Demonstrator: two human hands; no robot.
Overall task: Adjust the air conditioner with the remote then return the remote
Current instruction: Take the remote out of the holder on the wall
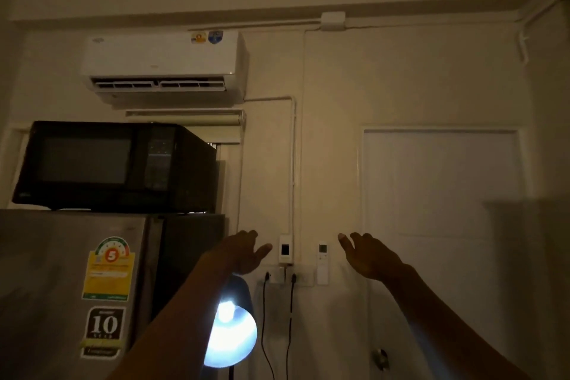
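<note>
A white air conditioner (pixel 163 68) hangs high on the wall at upper left, its lower flap open. The white remote (pixel 323 261) sits upright in a holder on the wall, between my two raised hands. My right hand (pixel 368 254) is just right of the remote, fingers spread, not touching it. My left hand (pixel 245 251) is held up to the left, beside a small white wall box (pixel 285 248), fingers apart and holding nothing.
A black microwave (pixel 114 166) stands on a grey fridge (pixel 71 290) at left. A lit lamp (pixel 229 325) shines below my left forearm. Two black cables (pixel 290 311) hang from a wall socket (pixel 300 278). A white door (pixel 441 225) is at right.
</note>
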